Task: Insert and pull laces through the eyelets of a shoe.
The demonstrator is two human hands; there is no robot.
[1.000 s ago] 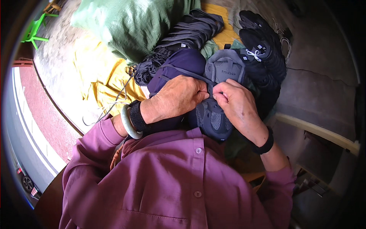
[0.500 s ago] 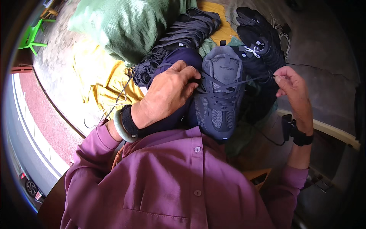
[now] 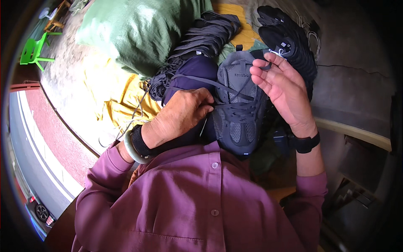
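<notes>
A dark grey sneaker (image 3: pixel 239 140) rests on my lap, toe toward me, its tongue standing up at the far end. Flat grey shoelace (image 3: pixel 242 107) crosses its lower eyelets, and a loose length runs out left over my dark-clothed knee. At the shoe's left edge my left hand (image 3: pixel 178 112) is closed in a pinch on the lace; its fingertips are partly hidden. My right hand (image 3: pixel 287 90) is raised over the shoe's upper right side, palm partly turned up. A dark bit of lace shows between its thumb and fingers.
Beyond my knee lies a big bundle of dark laces (image 3: pixel 205 35). A large green woven sack (image 3: pixel 126 33) bulges at the back left, beside yellow cloth (image 3: pixel 121 90). Several dark shoes (image 3: pixel 289 40) are piled at the back right. A green chair (image 3: pixel 35 52) stands far left.
My right hand has come left and inward from far out, over the shoe, and its lace is no longer stretched taut. My left hand has shifted down slightly along the shoe's edge.
</notes>
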